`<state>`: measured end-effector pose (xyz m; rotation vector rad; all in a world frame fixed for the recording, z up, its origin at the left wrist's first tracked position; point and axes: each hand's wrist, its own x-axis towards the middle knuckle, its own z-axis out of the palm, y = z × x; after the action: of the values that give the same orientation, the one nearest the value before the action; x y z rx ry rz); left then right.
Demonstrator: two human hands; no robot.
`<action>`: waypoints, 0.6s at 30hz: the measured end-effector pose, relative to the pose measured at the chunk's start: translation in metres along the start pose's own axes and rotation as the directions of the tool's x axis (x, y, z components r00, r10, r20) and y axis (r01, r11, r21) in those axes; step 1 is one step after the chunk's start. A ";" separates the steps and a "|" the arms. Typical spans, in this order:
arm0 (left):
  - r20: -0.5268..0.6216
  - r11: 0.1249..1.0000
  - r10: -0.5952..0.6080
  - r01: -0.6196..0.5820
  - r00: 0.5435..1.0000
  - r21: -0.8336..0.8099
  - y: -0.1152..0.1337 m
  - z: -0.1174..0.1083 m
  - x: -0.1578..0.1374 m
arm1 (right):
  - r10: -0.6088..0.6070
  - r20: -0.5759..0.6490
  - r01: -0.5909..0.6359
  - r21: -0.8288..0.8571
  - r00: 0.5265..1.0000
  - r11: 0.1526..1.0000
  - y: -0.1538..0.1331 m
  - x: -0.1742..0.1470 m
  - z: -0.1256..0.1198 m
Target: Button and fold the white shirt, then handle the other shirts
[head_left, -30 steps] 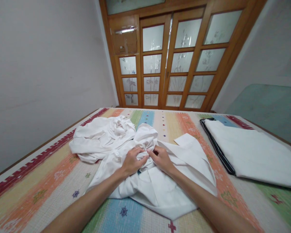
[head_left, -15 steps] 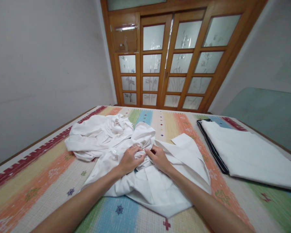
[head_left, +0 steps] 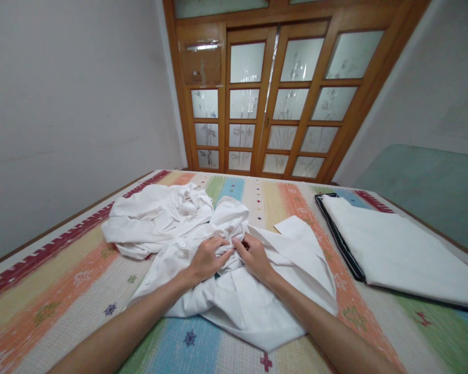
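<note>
A crumpled white shirt [head_left: 253, 301] lies spread over the patterned cloth in front of me, with a small round button [head_left: 183, 244] showing left of centre. My left hand [head_left: 210, 255] pinches its gathered fabric near the middle. Close beside it, almost touching, my right hand [head_left: 253, 254] pinches the same bunched part between thumb and fingers. What sits right between the fingertips is too small to make out. A bunched white portion of cloth [head_left: 156, 218] lies to the far left, and whether it belongs to the same shirt I cannot tell.
A folded white cloth with a black striped edge [head_left: 405, 249] lies at the right. The striped, colourful tablecloth [head_left: 81, 291] covers the table. Behind the table stand wooden doors with glass panes [head_left: 245, 104]. A pale green panel [head_left: 425, 176] leans by the right wall.
Both hands stay on the same gathered spot, with only slight finger movement. The view has shifted very slightly.
</note>
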<state>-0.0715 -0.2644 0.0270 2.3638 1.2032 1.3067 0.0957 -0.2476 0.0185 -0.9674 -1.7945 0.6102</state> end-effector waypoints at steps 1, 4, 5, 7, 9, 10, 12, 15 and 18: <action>-0.011 1.000 0.001 -0.001 1.000 -0.006 0.001 0.000 0.000 | -0.004 -0.018 0.004 -0.014 1.000 1.000 0.000 0.000 0.000; -0.042 1.000 0.002 -0.003 0.999 -0.015 0.007 -0.002 0.000 | 0.030 -0.115 -0.034 -0.029 0.993 0.999 0.000 0.001 0.000; -0.052 1.000 0.006 -0.007 0.999 -0.010 0.009 -0.003 0.000 | 0.059 -0.160 -0.064 -0.023 0.985 0.998 0.000 0.002 -0.001; -0.074 1.000 0.019 -0.018 0.997 0.008 0.012 -0.005 -0.001 | 0.112 -0.251 -0.120 -0.016 0.961 0.993 0.002 0.003 -0.002; -0.097 0.999 0.035 -0.033 0.995 0.024 0.014 -0.007 -0.003 | 0.133 -0.326 -0.151 -0.031 0.936 0.988 0.003 0.003 -0.004; -0.104 0.999 0.049 -0.046 0.993 0.028 0.014 -0.008 -0.004 | 0.136 -0.358 -0.161 -0.041 0.924 0.986 0.004 0.003 -0.005; -0.107 0.994 0.106 -0.103 0.989 0.027 0.014 -0.009 -0.006 | 0.142 -0.417 -0.179 -0.052 0.898 0.982 0.006 0.004 -0.008; -0.095 0.979 0.204 -0.205 0.974 0.006 0.015 -0.010 -0.007 | 0.157 -0.491 -0.208 -0.049 0.857 0.977 0.009 0.009 -0.017; -0.097 0.970 0.241 -0.242 0.966 -0.001 0.019 -0.017 -0.005 | 0.180 -0.571 -0.237 -0.025 0.801 0.971 0.012 0.020 -0.035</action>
<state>-0.0748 -0.2839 0.0435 2.5284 0.9484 1.5122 0.1276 -0.2246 0.0339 -1.2701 -1.1984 0.3171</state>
